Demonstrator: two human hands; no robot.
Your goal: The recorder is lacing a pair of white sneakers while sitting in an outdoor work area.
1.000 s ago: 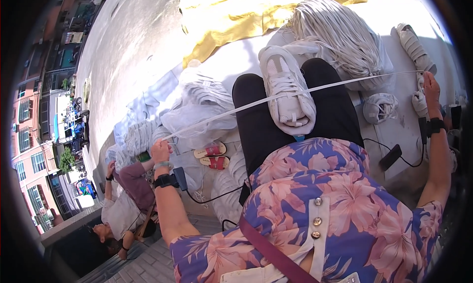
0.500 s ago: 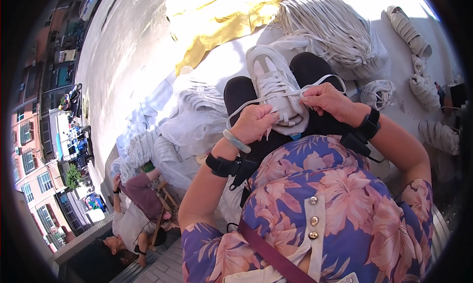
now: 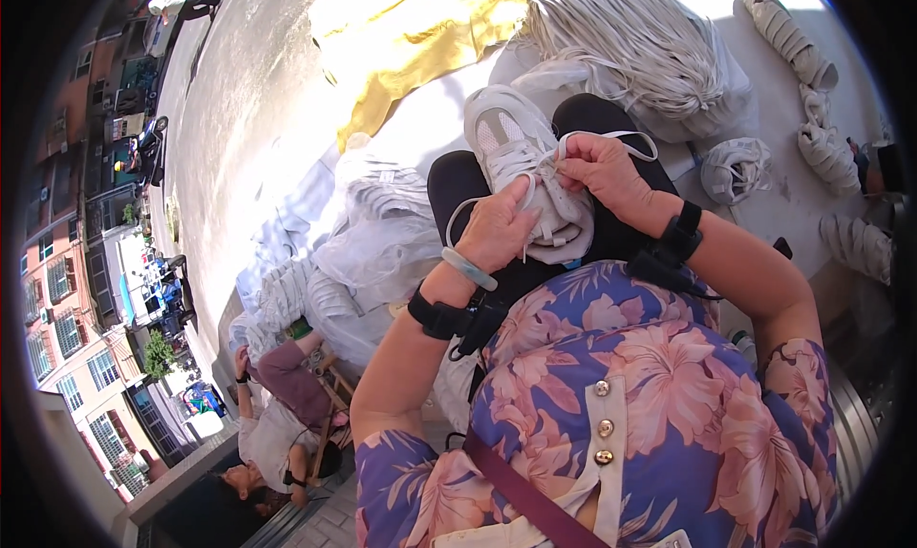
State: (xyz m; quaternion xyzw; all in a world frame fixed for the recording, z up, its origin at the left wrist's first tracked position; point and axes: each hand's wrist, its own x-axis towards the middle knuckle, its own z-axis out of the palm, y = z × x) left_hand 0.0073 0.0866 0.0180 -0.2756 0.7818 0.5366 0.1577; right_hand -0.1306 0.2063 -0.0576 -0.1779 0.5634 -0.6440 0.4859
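Observation:
A white and grey sneaker [image 3: 497,133] rests on my lap between my knees, its toe pointing away from me. White shoelace [image 3: 513,161] runs through its eyelets. Over the tongue, my left hand [image 3: 501,225] pinches the lace on the near left side of the shoe. My right hand [image 3: 602,174] grips the lace at the right side, close to the upper eyelets. A loose loop of lace [image 3: 642,145] arcs out beyond my right hand, and another strand curves left of my left hand. The fingertips partly hide the lace where it crosses.
A large bundle of white laces [image 3: 635,56] lies beyond my right knee. Bagged white shoe parts [image 3: 377,228] are heaped on the left, with a yellow cloth [image 3: 420,47] farther off. Shoe bundles [image 3: 788,42] lie at right. Another person [image 3: 272,443] sits at lower left.
My hands have moved slightly up and left, closer together over the lacing. The loose lace on the right has shifted, and the whole view has tilted a little.

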